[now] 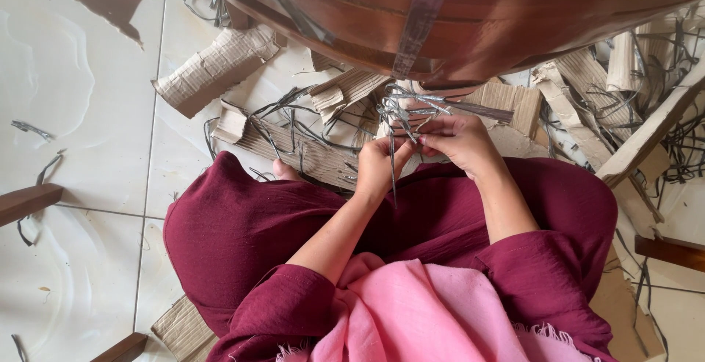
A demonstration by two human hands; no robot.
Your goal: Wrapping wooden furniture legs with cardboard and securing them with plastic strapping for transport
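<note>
My 2 hands, left hand [382, 165] and right hand [459, 142], pinch a tangle of grey plastic strapping strips [404, 109] between closed fingertips, keeping it taut just under the brown wooden furniture piece [514, 17].

L [380, 164] + R hands [459, 142] together, pinching

I sit on a white tiled floor [88, 112], seemingly a home workroom: torn cardboard scraps [213, 68] and cut strapping bands [661, 105] litter around my hands, polished wooden furniture [514, 17] just beyond.
</note>
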